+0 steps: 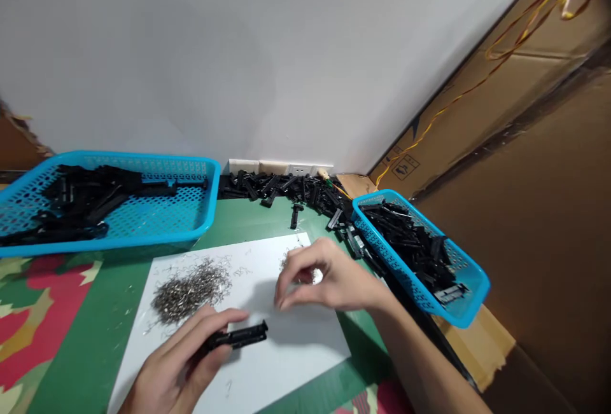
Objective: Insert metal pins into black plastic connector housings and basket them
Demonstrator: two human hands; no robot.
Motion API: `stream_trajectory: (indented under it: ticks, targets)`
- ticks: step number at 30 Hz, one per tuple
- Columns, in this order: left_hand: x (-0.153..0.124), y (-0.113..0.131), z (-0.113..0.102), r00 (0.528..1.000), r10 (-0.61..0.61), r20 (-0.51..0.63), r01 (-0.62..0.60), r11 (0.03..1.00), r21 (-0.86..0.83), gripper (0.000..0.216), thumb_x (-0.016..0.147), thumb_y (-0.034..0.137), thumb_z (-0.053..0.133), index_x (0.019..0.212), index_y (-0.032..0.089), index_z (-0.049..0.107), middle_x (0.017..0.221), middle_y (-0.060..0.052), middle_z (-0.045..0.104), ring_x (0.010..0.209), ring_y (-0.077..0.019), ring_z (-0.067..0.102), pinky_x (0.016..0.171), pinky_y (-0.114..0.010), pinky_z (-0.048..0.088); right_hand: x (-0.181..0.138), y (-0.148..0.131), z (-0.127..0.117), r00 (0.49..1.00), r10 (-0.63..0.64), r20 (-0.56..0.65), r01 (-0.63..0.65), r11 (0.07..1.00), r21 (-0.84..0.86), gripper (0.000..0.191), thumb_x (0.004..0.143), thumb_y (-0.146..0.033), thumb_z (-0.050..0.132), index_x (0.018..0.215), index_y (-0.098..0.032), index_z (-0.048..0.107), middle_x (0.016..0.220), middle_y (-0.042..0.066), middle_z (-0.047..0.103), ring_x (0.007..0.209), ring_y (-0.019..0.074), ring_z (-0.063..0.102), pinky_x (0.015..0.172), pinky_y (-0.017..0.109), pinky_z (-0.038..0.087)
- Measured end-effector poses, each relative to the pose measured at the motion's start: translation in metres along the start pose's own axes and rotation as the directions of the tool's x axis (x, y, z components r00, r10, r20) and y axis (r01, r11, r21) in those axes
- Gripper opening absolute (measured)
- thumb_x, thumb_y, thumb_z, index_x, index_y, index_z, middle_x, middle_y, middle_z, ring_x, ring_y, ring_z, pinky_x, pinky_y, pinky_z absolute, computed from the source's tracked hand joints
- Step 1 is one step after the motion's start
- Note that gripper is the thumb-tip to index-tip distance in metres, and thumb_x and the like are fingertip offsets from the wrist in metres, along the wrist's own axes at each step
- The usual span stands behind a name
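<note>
Decent gap between my left hand (179, 353) and right hand (329, 274), tbh; metal pile's (191, 290) beyond left, basket (470, 309) blocks right.

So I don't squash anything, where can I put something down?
Bare: the white sheet, right of the held black part, and green tabletop between sheet, left blue basket and black pile. Crowded: along the wall, and the sheet's left, under metal bits.

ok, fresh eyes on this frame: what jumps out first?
Probably the left blue basket near the wall and the right blue basket beside the cardboard, both holding black parts. Then the heap of thin metal pieces on the white sheet between them. Nearer the camera, the left hand grips a black plastic part; the right hand hovers over the sheet.
</note>
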State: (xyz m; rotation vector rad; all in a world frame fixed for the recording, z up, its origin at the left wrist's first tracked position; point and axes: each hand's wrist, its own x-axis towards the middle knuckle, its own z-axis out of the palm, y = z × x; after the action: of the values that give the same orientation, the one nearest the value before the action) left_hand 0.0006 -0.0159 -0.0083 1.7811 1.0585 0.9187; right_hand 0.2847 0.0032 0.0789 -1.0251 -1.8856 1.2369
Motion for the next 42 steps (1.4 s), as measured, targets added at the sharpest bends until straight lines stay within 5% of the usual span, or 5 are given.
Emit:
stream_trajectory:
  ticks: [3, 7, 24, 36, 42]
  targets:
    - [0.007, -0.004, -0.002, 0.991, 0.117, 0.066, -0.112, 0.991, -0.076, 0.022, 0.097, 0.036, 0.073, 0.117, 0.033, 0.083, 0.098, -0.006, 0.075, 0.081, -0.0176, 0.071, 0.064, -0.02, 0.058, -0.007, 0.007, -0.02, 0.974, 0.155, -0.166, -0.182, 0.969, -0.169, 0.013, 0.093, -0.028, 0.081, 0.093, -0.015, 0.079, 0.088, 0.004, 0.076, 0.074, 0.0125, 0.061, 0.068, 0.026, 0.046]
    - [0.008, -0.003, 0.004, 0.993, 0.083, 0.086, -0.069, 0.985, -0.161, 0.024, 0.095, 0.028, 0.077, 0.118, 0.032, 0.083, 0.094, -0.005, 0.068, 0.063, -0.0109, 0.056, 0.052, -0.02, 0.046, -0.027, 0.016, -0.03, 0.949, 0.292, 0.114, -0.244, 0.916, -0.318, 0.004, 0.09, -0.021, 0.082, 0.09, -0.017, 0.082, 0.081, 0.001, 0.073, 0.068, 0.0115, 0.058, 0.063, 0.024, 0.043]
    - [0.009, 0.001, 0.006, 0.994, 0.032, 0.106, -0.028, 0.999, -0.038, 0.019, 0.098, 0.03, 0.072, 0.115, 0.029, 0.082, 0.095, -0.005, 0.071, 0.063, -0.0101, 0.053, 0.055, -0.021, 0.045, -0.038, 0.025, -0.009, 0.965, 0.257, 0.058, -0.191, 0.834, -0.517, 0.021, 0.097, -0.01, 0.067, 0.098, -0.024, 0.083, 0.092, 0.003, 0.077, 0.082, 0.016, 0.069, 0.073, 0.027, 0.045]
    - [0.01, 0.018, 0.002, 0.989, -0.05, 0.139, 0.06, 0.996, -0.068, 0.026, 0.106, 0.031, 0.058, 0.123, 0.027, 0.077, 0.102, -0.006, 0.069, 0.079, -0.0138, 0.062, 0.065, -0.021, 0.052, -0.035, 0.013, 0.011, 0.946, 0.314, 0.078, -0.145, 0.628, -0.765, 0.023, 0.09, 0.003, 0.058, 0.086, -0.02, 0.062, 0.087, -0.001, 0.065, 0.066, 0.0119, 0.05, 0.058, 0.03, 0.022]
    - [0.01, 0.021, 0.001, 0.982, -0.092, 0.166, 0.104, 0.992, -0.071, 0.029, 0.109, 0.033, 0.053, 0.125, 0.026, 0.076, 0.107, -0.007, 0.069, 0.092, -0.017, 0.066, 0.07, -0.023, 0.054, -0.035, 0.014, 0.011, 0.954, 0.29, 0.08, -0.146, 0.679, -0.72, 0.028, 0.089, 0.005, 0.054, 0.096, -0.02, 0.062, 0.096, 0.0, 0.066, 0.07, 0.0121, 0.054, 0.06, 0.028, 0.029]
